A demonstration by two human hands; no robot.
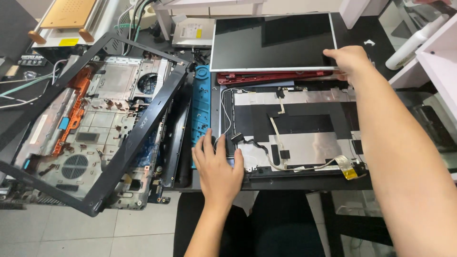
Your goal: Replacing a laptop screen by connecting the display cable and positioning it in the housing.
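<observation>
A bare laptop screen panel (271, 40), dark glass in a thin silver frame, lies at the back of the bench. My right hand (350, 59) grips its right front corner. Just in front of it lies the open laptop lid shell (304, 138), lined with silver foil, black tape and thin cables. My left hand (216, 166) rests flat on the shell's front left corner, fingers spread, holding nothing. A dark red trim strip (266, 77) lies between the panel and the shell.
On the left lies a stripped laptop base (95, 133) with fans and orange parts, a black screen bezel (133, 138) propped across it. A blue mat (201, 104) shows in the middle. White shelving (428, 52) stands right. A machine with a wooden plate (69, 14) stands back left.
</observation>
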